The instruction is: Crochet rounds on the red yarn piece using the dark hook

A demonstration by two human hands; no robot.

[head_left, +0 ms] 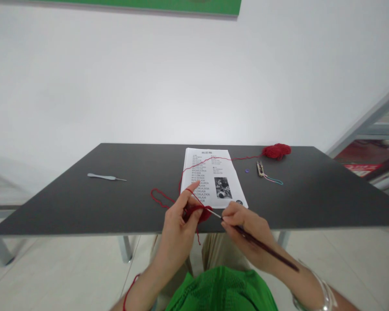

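My left hand (180,218) pinches a small piece of red crochet work (205,214) at the table's front edge, with red yarn (197,198) running over its raised index finger. In my right hand (246,226) is a crochet hook (266,248) with a long dark handle, gripped like a pen. Its metal tip meets the upper edge of the red piece; the exact stitch is too small to make out. A short yarn tail hangs below the work. Behind both hands lies a printed pattern sheet (210,172), partly covered by my left fingers.
At the back right sits a ball of red yarn (276,151), its strand crossing the sheet. Nearby are a purple ring-like marker (247,171) and small thread snips (261,169) with a cord. A grey-handled hook (102,176) lies on the left of the dark table (84,207).
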